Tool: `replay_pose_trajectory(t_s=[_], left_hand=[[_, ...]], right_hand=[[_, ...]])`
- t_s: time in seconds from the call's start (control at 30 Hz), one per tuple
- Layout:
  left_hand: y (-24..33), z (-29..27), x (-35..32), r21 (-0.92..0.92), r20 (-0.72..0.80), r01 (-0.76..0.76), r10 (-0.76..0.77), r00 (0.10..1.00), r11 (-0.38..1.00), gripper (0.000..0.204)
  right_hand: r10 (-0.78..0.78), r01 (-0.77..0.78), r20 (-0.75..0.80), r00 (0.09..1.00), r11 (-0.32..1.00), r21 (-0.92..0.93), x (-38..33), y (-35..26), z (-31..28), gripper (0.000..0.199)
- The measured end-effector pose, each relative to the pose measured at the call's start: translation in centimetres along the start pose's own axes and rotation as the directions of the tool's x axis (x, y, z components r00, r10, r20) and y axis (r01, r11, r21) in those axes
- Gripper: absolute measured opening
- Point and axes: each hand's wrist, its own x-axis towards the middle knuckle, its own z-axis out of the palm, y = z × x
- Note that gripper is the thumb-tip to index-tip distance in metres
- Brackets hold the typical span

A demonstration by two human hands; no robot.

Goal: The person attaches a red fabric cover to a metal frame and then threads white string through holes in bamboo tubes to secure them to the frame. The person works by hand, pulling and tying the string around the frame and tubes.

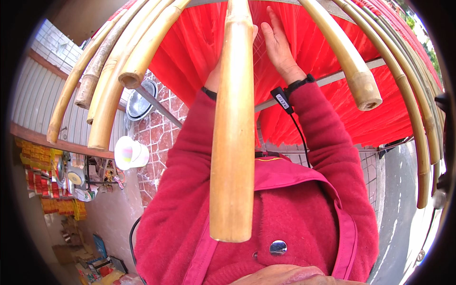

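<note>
A thick bamboo pole (232,142) juts toward me through the middle of the view and hides most of my left hand (215,78). Only its wrist side and what looks like a fingertip show past the pole. My right hand (279,47) is raised just right of the pole, fingers stretched out and the thumb apart, holding nothing. Its palm side faces the thin red hanging material (304,28), which falls in folds between and beyond both hands. Whether either hand presses on it, I cannot tell.
More bamboo poles stick out at left (154,45) and right (349,59). A grey metal bar (332,78) crosses behind my right wrist. On the tiled floor at left are a white bucket (137,154) and a metal basin (142,102). A black cable (300,130) hangs from my right wrist.
</note>
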Motion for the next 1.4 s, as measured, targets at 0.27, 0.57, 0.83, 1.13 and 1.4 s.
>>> replay_pose_trajectory(t_s=[0.27,0.57,0.83,1.13,1.4], left_hand=[[-1.5,2.5,-1.3,-0.186,0.179,0.277,-0.245,0.953,0.943,0.052],[-3.0,4.4,-5.3,-0.435,0.104,0.329,-0.316,0.943,0.838,0.056],[-3.8,3.4,-5.4,-0.320,-0.014,0.295,-0.315,0.949,0.900,0.060],[-4.5,2.6,-4.0,-0.020,-0.062,0.199,-0.200,0.978,0.980,0.065],[-4.8,2.5,-4.7,0.113,0.006,0.202,-0.204,0.979,0.973,0.053]], right_hand=[[0.224,-0.225,0.025,0.974,0.969,0.105,0.5,-6.0,0.9,0.057],[0.245,-0.251,0.057,0.968,0.935,0.249,-1.9,-0.5,2.8,0.061],[0.304,-0.250,-0.101,0.947,0.899,0.360,-3.9,6.3,1.6,0.070],[0.334,-0.335,-0.176,0.926,0.942,0.021,-2.9,-0.4,1.3,0.076],[0.321,-0.305,-0.115,0.940,0.942,0.138,-3.9,2.3,0.7,0.074]])
